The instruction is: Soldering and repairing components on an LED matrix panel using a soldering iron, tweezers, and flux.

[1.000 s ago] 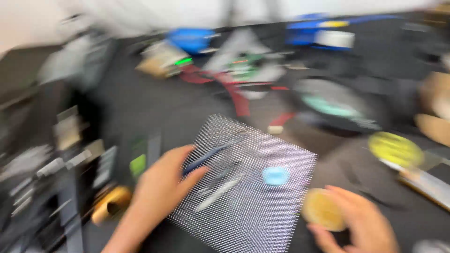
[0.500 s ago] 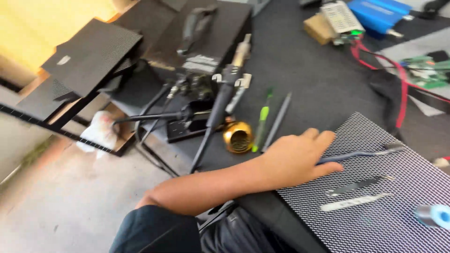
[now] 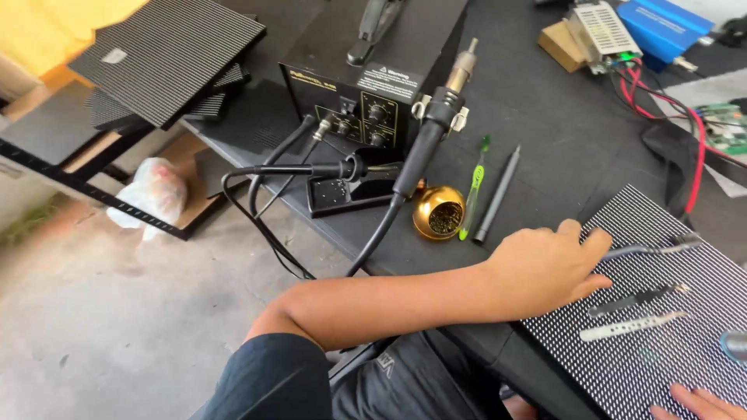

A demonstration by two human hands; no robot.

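Your left hand, fingers loosely curled, pinches the thin, stiff, slippery tweezers at their near end on the panel.

Tweezers: three (all on one dotted panel); hands: two; brass tip-cleaner: one.

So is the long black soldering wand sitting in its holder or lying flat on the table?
In its holder. The wand leans tilted against the black station box, tip up, cable trailing down off the table edge.
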